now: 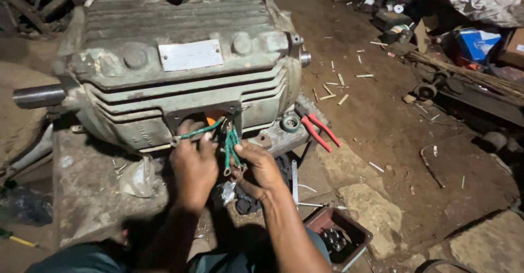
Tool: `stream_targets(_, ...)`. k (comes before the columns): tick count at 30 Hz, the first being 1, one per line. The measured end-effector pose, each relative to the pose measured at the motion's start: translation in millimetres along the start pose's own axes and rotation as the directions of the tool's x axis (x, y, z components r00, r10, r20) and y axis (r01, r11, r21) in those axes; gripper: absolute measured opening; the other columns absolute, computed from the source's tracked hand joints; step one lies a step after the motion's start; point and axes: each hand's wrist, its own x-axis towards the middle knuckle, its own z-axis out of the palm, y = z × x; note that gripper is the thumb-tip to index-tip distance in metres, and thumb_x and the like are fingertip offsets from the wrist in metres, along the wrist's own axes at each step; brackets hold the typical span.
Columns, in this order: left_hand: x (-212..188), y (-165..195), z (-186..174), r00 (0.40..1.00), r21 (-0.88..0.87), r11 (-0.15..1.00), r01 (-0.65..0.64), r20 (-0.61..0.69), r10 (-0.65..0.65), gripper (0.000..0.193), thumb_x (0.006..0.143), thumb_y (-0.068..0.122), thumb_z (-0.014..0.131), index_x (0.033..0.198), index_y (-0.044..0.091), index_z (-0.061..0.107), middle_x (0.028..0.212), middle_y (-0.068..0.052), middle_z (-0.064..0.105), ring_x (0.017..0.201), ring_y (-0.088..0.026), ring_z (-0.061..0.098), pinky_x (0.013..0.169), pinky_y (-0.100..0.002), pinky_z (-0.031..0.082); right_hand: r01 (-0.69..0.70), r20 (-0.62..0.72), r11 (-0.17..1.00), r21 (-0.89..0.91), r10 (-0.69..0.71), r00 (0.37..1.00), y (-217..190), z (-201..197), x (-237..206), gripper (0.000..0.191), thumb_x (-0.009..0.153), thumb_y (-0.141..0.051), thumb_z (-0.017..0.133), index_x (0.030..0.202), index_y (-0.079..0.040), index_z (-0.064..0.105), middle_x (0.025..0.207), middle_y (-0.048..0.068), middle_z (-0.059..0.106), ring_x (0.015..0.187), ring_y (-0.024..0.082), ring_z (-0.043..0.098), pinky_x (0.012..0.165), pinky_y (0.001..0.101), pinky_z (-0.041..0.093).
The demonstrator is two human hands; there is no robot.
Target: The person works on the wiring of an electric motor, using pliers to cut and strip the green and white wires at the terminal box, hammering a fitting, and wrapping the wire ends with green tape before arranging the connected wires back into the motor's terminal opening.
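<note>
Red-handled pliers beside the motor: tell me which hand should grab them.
Right, probably. The right hand holds the green leads on the side nearest the red-handled pliers; the left hand pinches one lead farther away and would have to cross over.

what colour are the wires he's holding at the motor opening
Green, with metal ring lugs at the ends; the wires show best in the head view.

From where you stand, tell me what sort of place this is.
Probably a rough motor repair workshop. A big grey electric motor sits on a worn slab, both hands work its green lead wires, and red-handled pliers lie beside it on a littered dirt floor.
</note>
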Motion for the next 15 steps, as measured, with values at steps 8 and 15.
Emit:
stream_targets(8, 33, 18, 19, 0.984, 0.388, 0.914, -0.114, -0.081, 0.157, 0.011, 0.089, 0.017, 0.077, 0.092, 0.007, 0.073, 0.087, -0.019, 0.071, 0.082, -0.043, 0.068, 0.069, -0.051, 0.053, 0.006, 0.011, 0.996, -0.094, -0.005, 1.000, -11, 12, -6, 0.013, 0.099, -0.016, 0.060, 0.100, -0.004, 0.062, 0.074, 0.004, 0.061, 0.051, 0.010, 0.050, 0.052, 0.0270, 0.042)
stream_targets(15, 34, 10, 14, 0.997, 0.297, 0.954, -0.041, -0.048, 0.058, 0.020, 0.084, 0.020, 0.080, 0.095, 0.004, 0.075, 0.087, -0.022, 0.072, 0.083, -0.041, 0.071, 0.071, -0.046, 0.057, 0.031, 0.026, 0.993, 0.117, -0.034, 0.999, -1, 8, -3, 0.014, 0.099, -0.016, 0.060, 0.104, -0.003, 0.062, 0.079, 0.001, 0.061, 0.055, 0.006, 0.046, 0.056, 0.0251, 0.040)
